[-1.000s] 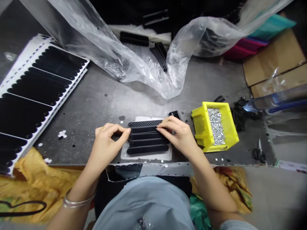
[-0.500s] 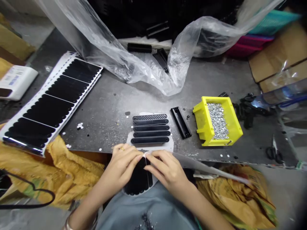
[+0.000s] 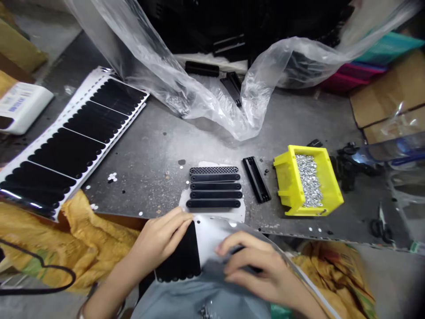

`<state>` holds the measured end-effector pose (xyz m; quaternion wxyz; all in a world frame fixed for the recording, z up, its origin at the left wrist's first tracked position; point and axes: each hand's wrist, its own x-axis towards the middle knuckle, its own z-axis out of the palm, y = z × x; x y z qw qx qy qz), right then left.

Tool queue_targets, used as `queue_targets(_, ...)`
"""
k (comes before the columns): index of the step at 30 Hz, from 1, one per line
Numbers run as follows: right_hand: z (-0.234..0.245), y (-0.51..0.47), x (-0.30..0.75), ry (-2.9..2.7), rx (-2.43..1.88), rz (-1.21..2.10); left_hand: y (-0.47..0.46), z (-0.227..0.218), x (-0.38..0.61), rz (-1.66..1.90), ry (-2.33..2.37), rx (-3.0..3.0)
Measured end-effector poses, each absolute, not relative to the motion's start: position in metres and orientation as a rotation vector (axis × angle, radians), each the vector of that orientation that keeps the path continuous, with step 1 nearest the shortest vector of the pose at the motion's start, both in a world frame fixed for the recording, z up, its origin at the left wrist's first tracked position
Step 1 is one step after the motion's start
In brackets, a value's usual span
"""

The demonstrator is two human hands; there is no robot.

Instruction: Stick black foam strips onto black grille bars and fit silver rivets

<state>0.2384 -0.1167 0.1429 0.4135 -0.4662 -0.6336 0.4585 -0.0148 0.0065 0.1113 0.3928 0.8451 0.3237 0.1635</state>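
My left hand (image 3: 168,235) pinches the upper edge of a sheet of black stickers (image 3: 182,259), which lies over my lap against the table's front edge. White backing shows on the sheet's right part. My right hand (image 3: 254,266), smeared by motion, is apart from the black part, with curled fingers around a dark sticker strip (image 3: 247,266), mostly hidden. Just beyond my hands, several black plastic bars (image 3: 215,195) lie in a stacked row on a white patch; the farthest one (image 3: 214,170) shows a lattice face. A black channel-shaped piece (image 3: 256,179) lies to their right.
A yellow bin (image 3: 283,188) of small metal parts stands at right, with scissors (image 3: 381,226) farther right. A stack of sticker sheets (image 3: 79,133) lies at left. Clear plastic film (image 3: 212,104) drapes across the back; a cardboard box (image 3: 388,88) stands at back right.
My right hand has pulled away from my left, rightward and down, with the dark strip. White backing is now bare beside the black stickers. The view has shifted slightly.
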Motion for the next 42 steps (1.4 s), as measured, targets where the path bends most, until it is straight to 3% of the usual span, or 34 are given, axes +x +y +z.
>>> queue_targets(2,0.15,-0.111,0.256,-1.305,-1.219,1.224,0.009,0.108,-0.021,0.485,0.789,2.343)
queue_targets(4,0.151,-0.091,0.268,-1.233,-1.377,1.017,0.014,0.109,-0.018,0.638,0.853,2.4)
queue_targets(7,0.142,-0.043,0.267,-1.569,-1.619,0.553,0.035,0.113,-0.001,0.863,1.136,2.225)
queue_targets(10,0.127,0.003,0.252,-1.92,-1.52,0.379,0.065,0.112,0.02,0.787,1.281,2.016)
queue_targets(15,0.111,0.036,0.238,-2.066,-1.419,0.4,0.095,0.102,0.03,0.597,1.206,1.889)
queue_targets(25,0.114,0.04,0.24,-2.096,-1.44,0.388,0.096,0.095,0.034,0.644,1.247,1.844)
queue_targets(34,0.118,0.018,0.286,-1.639,-1.601,0.555,0.099,0.094,0.034,0.616,1.268,1.906)
queue_targets(39,0.104,0.019,0.289,-1.72,-1.525,0.568,0.101,0.093,0.035,0.618,1.254,1.925)
queue_targets(42,0.106,0.014,0.294,-1.707,-1.646,0.37,0.101,0.093,0.034,0.61,1.263,1.96)
